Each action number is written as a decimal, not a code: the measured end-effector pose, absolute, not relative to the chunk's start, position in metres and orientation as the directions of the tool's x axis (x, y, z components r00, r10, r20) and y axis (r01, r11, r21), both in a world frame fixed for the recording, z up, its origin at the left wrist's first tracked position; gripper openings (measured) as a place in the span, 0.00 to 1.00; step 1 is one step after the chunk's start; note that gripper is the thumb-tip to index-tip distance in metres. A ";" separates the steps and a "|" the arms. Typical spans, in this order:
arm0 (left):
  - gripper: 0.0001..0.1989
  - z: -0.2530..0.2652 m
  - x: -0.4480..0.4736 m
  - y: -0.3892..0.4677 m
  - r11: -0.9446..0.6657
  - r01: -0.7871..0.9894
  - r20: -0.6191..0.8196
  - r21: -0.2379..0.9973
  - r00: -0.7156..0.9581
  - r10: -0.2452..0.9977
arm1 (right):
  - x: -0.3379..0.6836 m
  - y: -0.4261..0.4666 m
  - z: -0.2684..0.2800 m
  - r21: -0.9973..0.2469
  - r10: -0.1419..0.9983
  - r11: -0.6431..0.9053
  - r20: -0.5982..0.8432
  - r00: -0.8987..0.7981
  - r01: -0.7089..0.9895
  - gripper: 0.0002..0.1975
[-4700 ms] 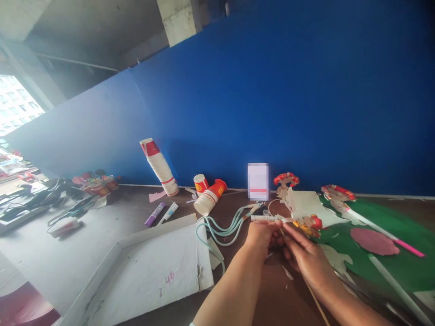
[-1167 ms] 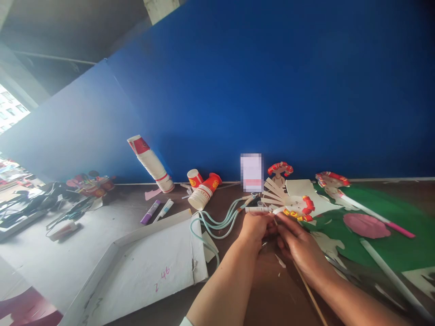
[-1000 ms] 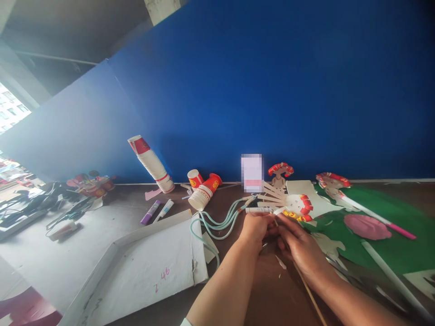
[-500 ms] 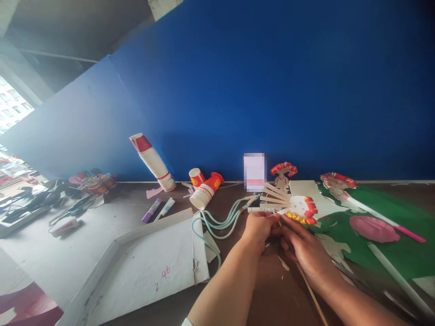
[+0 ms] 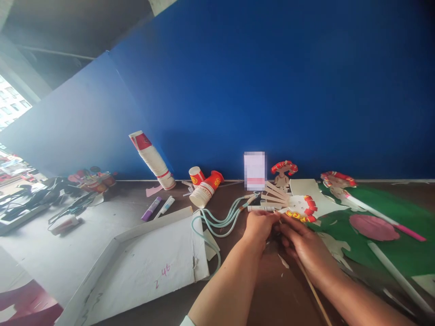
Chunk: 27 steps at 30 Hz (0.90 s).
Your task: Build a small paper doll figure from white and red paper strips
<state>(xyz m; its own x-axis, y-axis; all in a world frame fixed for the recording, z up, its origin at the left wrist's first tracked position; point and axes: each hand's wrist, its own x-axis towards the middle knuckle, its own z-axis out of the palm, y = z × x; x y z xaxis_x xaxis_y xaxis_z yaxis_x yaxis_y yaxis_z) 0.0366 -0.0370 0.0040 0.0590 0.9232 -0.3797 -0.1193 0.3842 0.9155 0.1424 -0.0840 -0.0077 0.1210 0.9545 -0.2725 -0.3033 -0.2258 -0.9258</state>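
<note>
My right hand [image 5: 302, 242] is closed around a thin wooden stick [image 5: 314, 292], which slants down toward the bottom edge of the view. At the stick's upper end, the fingers of my left hand [image 5: 257, 228] are pinched together, touching my right fingertips. Whatever else lies between the fingers is hidden. Just beyond my hands rests a cut paper cup [image 5: 297, 206] with splayed strips and a red and yellow curled rim. A white marker [image 5: 260, 208] lies right behind my left hand. Small paper scraps [image 5: 283, 261] are scattered on the dark table below my hands.
A white cardboard tray [image 5: 136, 271] and a pale blue cord [image 5: 222, 231] lie to the left. Behind them are paper cups [image 5: 204, 192], a tall leaning cup stack [image 5: 154, 163] and a purple glue stick [image 5: 151, 209]. Green paper [image 5: 370, 203] with a pink oval [image 5: 374, 227] spreads at right.
My hands stay together at the stick's upper end, with only a slight shift of the fingers. The view has tilted very slightly; the other things lie as before.
</note>
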 end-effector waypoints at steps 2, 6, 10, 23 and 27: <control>0.15 0.006 0.036 -0.038 0.391 -0.102 -0.384 0.915 0.080 0.920 | 0.143 -0.084 -0.004 -0.910 0.948 -0.231 -0.290 0.131 -0.344 0.25; 0.16 0.012 0.033 -0.036 0.458 -0.146 -0.444 0.877 0.116 0.888 | 0.145 -0.083 0.004 -0.875 0.926 -0.266 -0.349 0.146 -0.404 0.26; 0.15 0.014 0.031 -0.034 0.481 -0.165 -0.459 0.861 0.153 0.875 | 0.147 -0.080 0.005 -0.848 0.929 -0.251 -0.346 0.129 -0.467 0.24; 0.14 0.010 0.031 -0.036 0.461 -0.191 -0.437 0.867 0.152 0.886 | 0.149 -0.078 -0.005 -0.840 0.949 -0.222 -0.303 0.087 -0.496 0.20; 0.13 0.009 0.030 -0.036 0.461 -0.229 -0.437 0.858 0.149 0.887 | 0.149 -0.080 0.002 -0.855 0.946 -0.247 -0.315 0.079 -0.457 0.20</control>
<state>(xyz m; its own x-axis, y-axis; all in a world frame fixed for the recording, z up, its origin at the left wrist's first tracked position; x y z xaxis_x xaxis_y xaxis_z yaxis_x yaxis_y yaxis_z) 0.0302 -0.0358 0.0094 0.1493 0.8871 -0.4367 -0.2288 0.4607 0.8576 0.1487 -0.0800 0.0017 0.0791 0.9457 -0.3153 -0.4570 -0.2467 -0.8546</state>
